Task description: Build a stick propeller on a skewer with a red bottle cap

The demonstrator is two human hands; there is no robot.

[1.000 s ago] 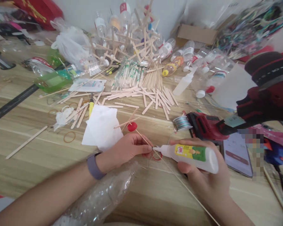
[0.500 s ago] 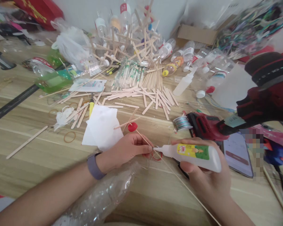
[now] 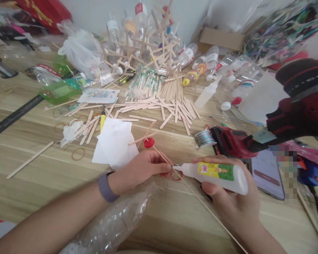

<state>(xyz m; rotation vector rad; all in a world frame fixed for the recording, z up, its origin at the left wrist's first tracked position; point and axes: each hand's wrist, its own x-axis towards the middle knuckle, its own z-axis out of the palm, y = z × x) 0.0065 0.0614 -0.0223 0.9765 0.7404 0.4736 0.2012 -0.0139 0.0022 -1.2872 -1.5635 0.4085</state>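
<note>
My left hand (image 3: 148,165), with a watch on the wrist, pinches a thin wooden skewer (image 3: 209,209) that runs down to the lower right. A red cap (image 3: 149,143) sits on the skewer's upper part, beside crossed wooden sticks (image 3: 143,138). My right hand (image 3: 230,194) is wrapped round a white glue bottle (image 3: 217,174) with a yellow and green label. The bottle lies nearly level, its nozzle pointing left at the skewer by my left fingertips. A small red ring (image 3: 177,175) shows just below the nozzle.
White paper (image 3: 115,143) lies left of my left hand. Behind are loose craft sticks (image 3: 184,113), plastic bottles (image 3: 188,54) and a second glue bottle (image 3: 206,93). A red power drill (image 3: 233,141), a wire spool (image 3: 205,138) and a phone (image 3: 267,173) are at right. A clear bottle (image 3: 116,218) lies under my left forearm.
The glue bottle has shifted very slightly in my right hand, with its label turned a little. My left hand has stayed in place.
</note>
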